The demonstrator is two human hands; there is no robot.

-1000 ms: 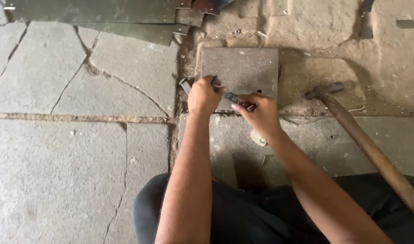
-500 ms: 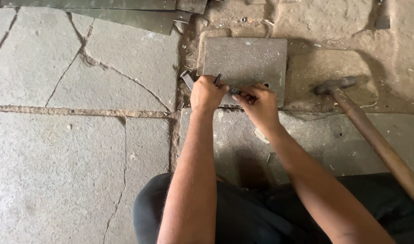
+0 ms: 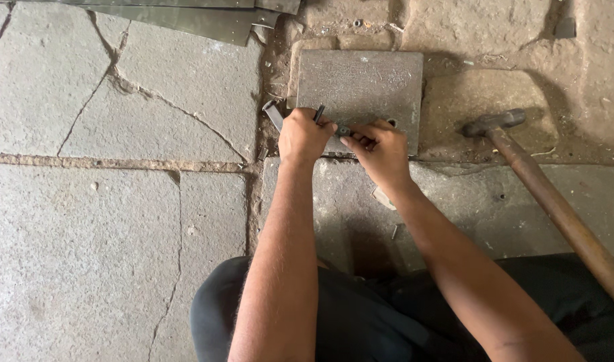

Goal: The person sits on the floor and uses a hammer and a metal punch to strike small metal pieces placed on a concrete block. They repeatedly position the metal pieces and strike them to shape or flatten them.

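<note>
- Left hand (image 3: 305,136): fingers curled shut around a thin dark metal rod (image 3: 318,114), whose tip sticks up above the knuckles; the hand rests at the near edge of the metal block.
- Right hand (image 3: 380,147): thumb and forefinger pinched together on a small dark metal piece (image 3: 344,130), held just beside the left hand's fingers; the other fingers are folded under.
- Small dark metal piece: sits between the two hands, over the near edge of the block; its exact shape is too small to tell.
- Metal block (image 3: 362,86): grey, flat, roughly square, scratched on top; set into the dirt at the far side of the stone floor, straight ahead of the hands.
- Flat metal strip (image 3: 274,115): lies at the block's near left corner, partly hidden by the left hand.
- Hammer (image 3: 551,201): dark head resting on a worn stone to the right of the block, long wooden handle running toward the near right corner; well apart from both hands.
- Stone floor (image 3: 119,234): large grey slabs, cracked, with dirt in the joints.
- Metal sheets (image 3: 186,17): dark, flat, stacked along the far edge at the left.
- Dark trousers (image 3: 360,322): the person's lap, at the near edge.
</note>
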